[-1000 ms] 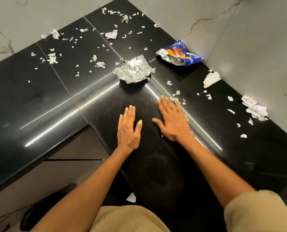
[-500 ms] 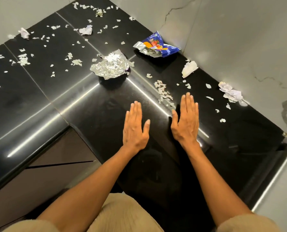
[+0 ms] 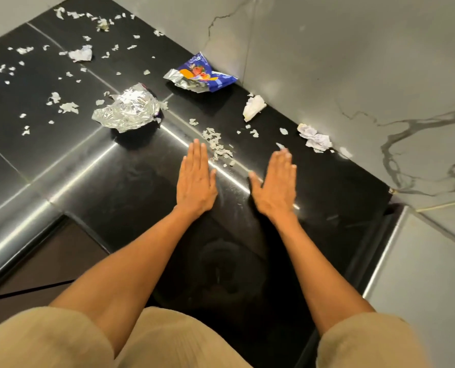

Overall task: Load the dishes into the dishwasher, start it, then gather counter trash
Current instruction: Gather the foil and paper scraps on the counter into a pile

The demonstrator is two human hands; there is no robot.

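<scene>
My left hand (image 3: 196,181) lies flat on the black tabletop (image 3: 109,187), palm down, fingers straight and together, holding nothing. My right hand (image 3: 277,185) lies flat too, a little to the right, fingers straight and angled slightly outward, thumb spread toward the left hand; it is a bit blurred and holds nothing. The two hands are apart, with bare tabletop between them.

Just beyond my left fingertips and between the hands sits a small heap of paper scraps (image 3: 217,147), close to the left hand's fingers. A single scrap (image 3: 280,145) lies at the tips of my right fingers; I cannot tell whether they touch it.

Farther out to the left is a crumpled foil wrapper (image 3: 126,108), silver side up. Behind it, near the corner of the walls, lies a blue snack packet (image 3: 201,75), torn open with silver lining showing. To the right of that, along the wall, is a white paper wad (image 3: 253,107), and further along the wall a crumpled paper ball (image 3: 315,139) with some print on it.

More white bits (image 3: 61,104) are scattered over the far left part of the tabletop, with a larger crumpled piece (image 3: 81,53) among them. The grey marble wall (image 3: 354,75) rises on the right and behind. My beige sleeves (image 3: 364,343) show at the bottom edge.
</scene>
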